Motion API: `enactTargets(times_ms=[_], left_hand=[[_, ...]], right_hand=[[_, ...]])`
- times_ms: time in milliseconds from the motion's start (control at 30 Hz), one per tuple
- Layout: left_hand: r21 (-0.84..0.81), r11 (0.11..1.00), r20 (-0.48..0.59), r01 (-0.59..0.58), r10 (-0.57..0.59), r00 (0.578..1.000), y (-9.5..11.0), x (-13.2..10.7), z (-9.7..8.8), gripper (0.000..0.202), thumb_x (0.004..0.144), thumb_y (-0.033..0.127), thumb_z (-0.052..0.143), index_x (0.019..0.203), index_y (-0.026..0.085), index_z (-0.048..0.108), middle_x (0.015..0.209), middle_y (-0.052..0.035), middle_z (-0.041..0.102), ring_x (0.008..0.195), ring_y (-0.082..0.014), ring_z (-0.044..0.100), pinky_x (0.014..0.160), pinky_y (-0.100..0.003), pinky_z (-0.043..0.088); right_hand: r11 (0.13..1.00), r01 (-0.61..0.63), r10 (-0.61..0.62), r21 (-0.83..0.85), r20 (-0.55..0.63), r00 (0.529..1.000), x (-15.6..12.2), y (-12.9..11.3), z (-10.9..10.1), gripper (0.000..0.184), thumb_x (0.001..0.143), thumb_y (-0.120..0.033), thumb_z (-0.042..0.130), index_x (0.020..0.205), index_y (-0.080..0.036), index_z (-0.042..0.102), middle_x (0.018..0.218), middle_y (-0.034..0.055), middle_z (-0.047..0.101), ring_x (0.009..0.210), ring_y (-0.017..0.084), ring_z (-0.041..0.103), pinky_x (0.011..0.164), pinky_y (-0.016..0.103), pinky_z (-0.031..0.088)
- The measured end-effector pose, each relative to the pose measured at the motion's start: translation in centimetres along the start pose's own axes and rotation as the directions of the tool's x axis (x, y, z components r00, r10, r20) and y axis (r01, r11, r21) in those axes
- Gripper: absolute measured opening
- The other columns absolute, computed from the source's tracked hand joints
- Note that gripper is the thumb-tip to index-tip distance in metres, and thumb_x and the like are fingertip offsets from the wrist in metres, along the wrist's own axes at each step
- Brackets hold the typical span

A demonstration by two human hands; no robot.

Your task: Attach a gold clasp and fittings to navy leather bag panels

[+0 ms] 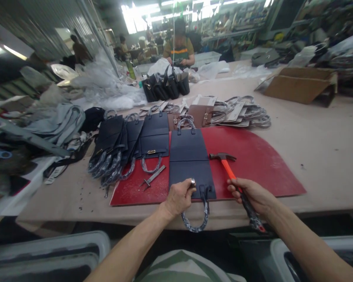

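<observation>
A flat navy bag panel with wrapped handles at both ends lies on a red board. My left hand is closed round a short, shiny round-topped metal tool over the panel's near part; its lower end is hidden. In my right hand is a claw hammer with an orange and black handle, fingers wrapped round the grip. The hammer's head is over the red board, right of the panel. One handle hangs past the table's near edge. Left of the panel lies a metal caliper-like tool.
More navy panels are stacked at the left, one with a gold clasp. Brown and beige pieces lie behind the board. Finished black bags and a cardboard box stand farther back. A person sits across the table.
</observation>
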State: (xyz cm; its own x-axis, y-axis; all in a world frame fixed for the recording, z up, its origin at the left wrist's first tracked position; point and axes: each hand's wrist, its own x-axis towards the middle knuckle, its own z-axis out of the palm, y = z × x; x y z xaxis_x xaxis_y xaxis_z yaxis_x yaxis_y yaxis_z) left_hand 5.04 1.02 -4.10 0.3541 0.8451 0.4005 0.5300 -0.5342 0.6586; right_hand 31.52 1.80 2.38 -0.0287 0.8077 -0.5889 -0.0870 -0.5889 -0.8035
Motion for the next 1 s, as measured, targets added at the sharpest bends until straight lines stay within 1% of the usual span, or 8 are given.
enactTargets(times_ms=[133,233,400,500,733,800,900,1000], left_hand=[[-0.012,0.999,-0.017,0.044,-0.044,0.999,0.2,0.0,0.2,0.012,0.094,0.017,0.052,0.104,0.021,0.057,0.093,-0.0063,0.074,0.088,-0.0212,0.074,0.079,-0.029,0.058],[-0.013,0.999,-0.018,0.048,-0.048,0.999,0.3,0.0,0.2,0.011,0.094,0.017,0.053,0.103,0.021,0.058,0.093,-0.0063,0.073,0.086,-0.0210,0.074,0.078,-0.029,0.057],[0.004,0.999,-0.014,0.045,-0.045,0.999,0.4,0.1,0.2,0.010,0.093,0.015,0.052,0.099,0.021,0.059,0.088,-0.0054,0.072,0.081,-0.0195,0.073,0.075,-0.027,0.056],[0.011,1.000,-0.020,0.028,-0.028,0.999,0.3,0.2,0.2,0.009,0.093,0.016,0.052,0.098,0.021,0.058,0.087,-0.0056,0.072,0.079,-0.0200,0.073,0.072,-0.027,0.055],[0.015,1.000,-0.020,0.006,-0.006,1.000,0.1,0.1,0.3,0.011,0.094,0.019,0.052,0.103,0.020,0.058,0.090,-0.0064,0.072,0.083,-0.0212,0.073,0.075,-0.029,0.056],[0.029,1.000,-0.007,0.006,-0.005,1.000,0.0,0.1,0.3,0.011,0.094,0.018,0.051,0.102,0.020,0.058,0.087,-0.0059,0.072,0.079,-0.0212,0.072,0.072,-0.029,0.056],[0.022,1.000,0.003,0.002,-0.002,1.000,-0.1,0.1,0.2,0.010,0.094,0.019,0.051,0.102,0.020,0.059,0.087,-0.0067,0.072,0.080,-0.0218,0.073,0.073,-0.029,0.056],[0.014,1.000,-0.001,0.005,-0.005,1.000,-0.1,0.1,0.2,0.011,0.094,0.018,0.052,0.103,0.019,0.059,0.091,-0.0082,0.072,0.084,-0.0227,0.073,0.076,-0.031,0.057]], right_hand=[[0.999,0.044,-0.045,-0.019,-0.058,0.997,-2.1,-1.0,2.1,0.020,0.090,-0.036,0.051,0.078,-0.020,0.048,0.059,-0.0061,0.042,0.039,0.006,0.032,0.037,0.018,0.026],[0.897,0.320,-0.370,-0.305,-0.125,0.920,-5.0,-1.9,3.1,0.032,0.095,-0.050,0.047,0.078,-0.023,0.044,0.059,-0.0059,0.045,0.040,0.008,0.037,0.038,0.020,0.028],[0.036,0.549,-0.828,-0.835,0.283,0.485,-9.0,-2.5,2.6,0.033,0.101,-0.044,0.040,0.074,-0.026,0.041,0.049,-0.0055,0.045,0.036,0.012,0.042,0.040,0.027,0.025],[-0.287,0.506,-0.767,-0.814,0.511,0.387,-10.1,-3.0,2.3,0.031,0.104,-0.039,0.037,0.076,-0.026,0.042,0.050,-0.0049,0.047,0.035,0.013,0.042,0.041,0.030,0.022],[-0.152,0.480,-0.897,-0.864,0.324,0.299,-11.7,-3.2,2.9,0.026,0.104,-0.035,0.036,0.081,-0.025,0.045,0.051,-0.0036,0.048,0.036,0.013,0.042,0.043,0.029,0.027],[-0.178,0.518,-0.809,-0.836,0.424,0.408,-11.3,-2.4,2.6,0.029,0.103,-0.036,0.036,0.077,-0.026,0.044,0.049,-0.0035,0.049,0.033,0.013,0.040,0.041,0.031,0.022],[-0.016,0.487,-0.719,-0.873,0.349,0.602,-10.7,-1.6,2.1,0.035,0.101,-0.048,0.035,0.074,-0.027,0.043,0.050,-0.0020,0.050,0.035,0.015,0.042,0.043,0.032,0.022],[0.106,0.446,-0.757,-0.889,0.219,0.616,-10.5,-1.3,2.2,0.041,0.100,-0.056,0.027,0.072,-0.028,0.038,0.049,-0.0014,0.046,0.037,0.015,0.039,0.045,0.032,0.025]])
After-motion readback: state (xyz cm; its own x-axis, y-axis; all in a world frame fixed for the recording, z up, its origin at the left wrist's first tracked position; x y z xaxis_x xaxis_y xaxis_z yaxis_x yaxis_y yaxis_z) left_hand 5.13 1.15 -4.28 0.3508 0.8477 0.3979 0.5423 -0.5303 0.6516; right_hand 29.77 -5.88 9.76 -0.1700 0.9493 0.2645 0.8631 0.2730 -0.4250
